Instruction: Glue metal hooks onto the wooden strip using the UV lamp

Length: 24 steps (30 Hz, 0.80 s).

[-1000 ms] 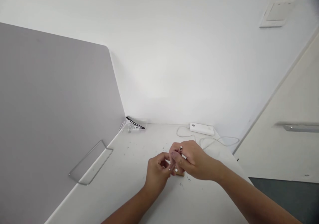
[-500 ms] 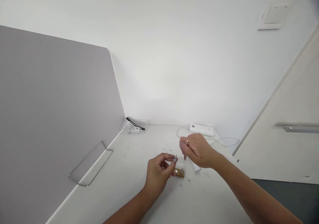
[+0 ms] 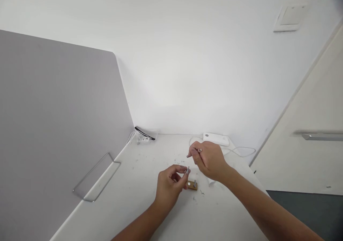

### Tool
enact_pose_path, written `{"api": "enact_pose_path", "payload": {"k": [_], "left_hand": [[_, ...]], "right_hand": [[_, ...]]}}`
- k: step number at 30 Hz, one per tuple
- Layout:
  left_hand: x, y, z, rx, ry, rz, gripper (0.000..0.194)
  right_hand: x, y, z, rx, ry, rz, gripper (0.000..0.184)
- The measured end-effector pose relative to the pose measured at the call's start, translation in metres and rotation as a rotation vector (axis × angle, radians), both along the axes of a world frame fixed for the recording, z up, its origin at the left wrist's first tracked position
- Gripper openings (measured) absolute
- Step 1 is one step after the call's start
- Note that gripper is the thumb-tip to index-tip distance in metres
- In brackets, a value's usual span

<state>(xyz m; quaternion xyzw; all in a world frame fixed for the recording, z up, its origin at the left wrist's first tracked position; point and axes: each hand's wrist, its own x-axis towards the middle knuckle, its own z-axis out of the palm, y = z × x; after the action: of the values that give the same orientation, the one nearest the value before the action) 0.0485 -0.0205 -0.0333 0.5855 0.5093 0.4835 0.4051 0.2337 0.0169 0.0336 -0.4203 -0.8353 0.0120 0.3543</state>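
My left hand [image 3: 171, 185] is closed in a pinch above the table, with a small grey metallic piece [image 3: 188, 169] between thumb and forefinger. To its right and slightly higher, my right hand [image 3: 209, 158] is curled around a slim rod with a shiny metal end [image 3: 199, 150]; most of the rod is hidden in the fist. Just under the left fingertips lies a small brown block [image 3: 190, 186] on the table. It bears a white round spot and a grey metal piece [image 3: 195, 183]. A white object [image 3: 211, 181], partly hidden, lies below my right wrist.
Dark crumbs [image 3: 202, 192] are scattered over the white table [image 3: 139, 205]. At the back sit a white power bank [image 3: 215, 138] with a cable and a clear tray [image 3: 146, 135] of cables. A grey partition [image 3: 61, 119] with a wire bracket [image 3: 93, 200] borders the left.
My right hand has drawn away from my left, up and to the right, uncovering the brown block. Its fist has since turned a little. The left hand has stayed nearly still.
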Motion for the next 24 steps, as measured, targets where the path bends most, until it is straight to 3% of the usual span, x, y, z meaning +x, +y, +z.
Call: {"api": "enact_pose_path", "payload": {"k": [2,5,8,11,13,20,24], "left_hand": [[0.001,0.000,0.001,-0.008,-0.003,0.015,0.031],[0.000,-0.001,0.003,0.002,0.001,0.025,0.027],[-0.001,-0.002,0.003,0.018,0.022,0.002,0.020],[-0.003,-0.002,0.002,0.033,0.042,-0.029,0.016],[-0.003,-0.002,0.001,0.037,0.056,-0.027,0.017],[-0.001,-0.001,-0.001,0.032,0.026,0.008,0.031],[0.000,-0.002,0.002,0.037,0.008,0.025,0.032]], "right_hand": [[0.006,0.002,0.005,-0.039,-0.070,0.006,0.045],[0.005,-0.008,0.017,-0.134,-0.127,0.133,0.049],[-0.005,-0.024,0.026,-0.196,-0.113,0.286,0.048],[-0.017,-0.032,0.024,-0.206,-0.035,0.381,0.041],[-0.020,-0.030,0.018,-0.169,-0.003,0.342,0.036],[-0.008,-0.008,0.009,-0.003,-0.064,-0.029,0.037],[-0.001,-0.005,0.017,-0.065,-0.199,-0.023,0.040]]}}
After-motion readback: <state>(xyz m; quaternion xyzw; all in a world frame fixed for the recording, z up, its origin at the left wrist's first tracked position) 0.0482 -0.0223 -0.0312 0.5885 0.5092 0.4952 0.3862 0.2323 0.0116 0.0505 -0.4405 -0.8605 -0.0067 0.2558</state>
